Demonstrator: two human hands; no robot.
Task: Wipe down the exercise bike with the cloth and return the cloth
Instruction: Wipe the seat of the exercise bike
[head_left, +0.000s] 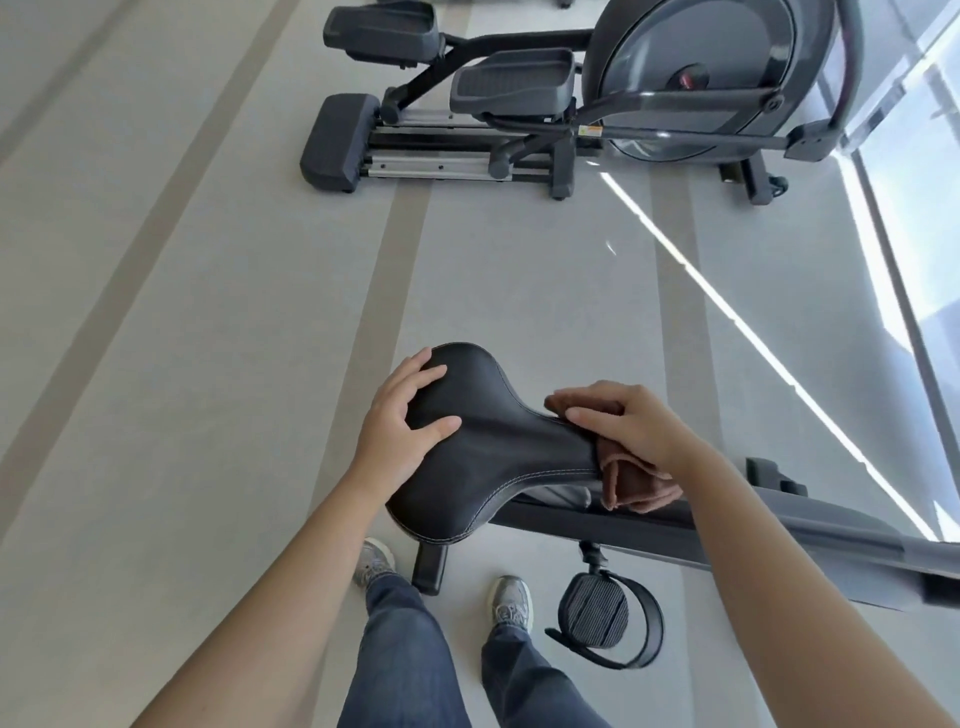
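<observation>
The exercise bike's black leather saddle (483, 447) fills the lower middle of the head view, its narrow nose pointing right. My left hand (402, 423) rests flat on the saddle's wide rear part, fingers spread over its left edge. My right hand (631, 423) presses a folded brown cloth (631, 491) onto the saddle's nose; part of the cloth hangs down the near side. The bike's grey frame (810, 530) runs off to the right below my right forearm. A black pedal with a strap (597, 613) hangs under the frame.
A grey elliptical trainer (545, 104) stands across the pale striped floor at the top. A window wall (914, 208) runs down the right side. My two feet in grey shoes (511, 605) stand beside the bike's seat post (431, 569).
</observation>
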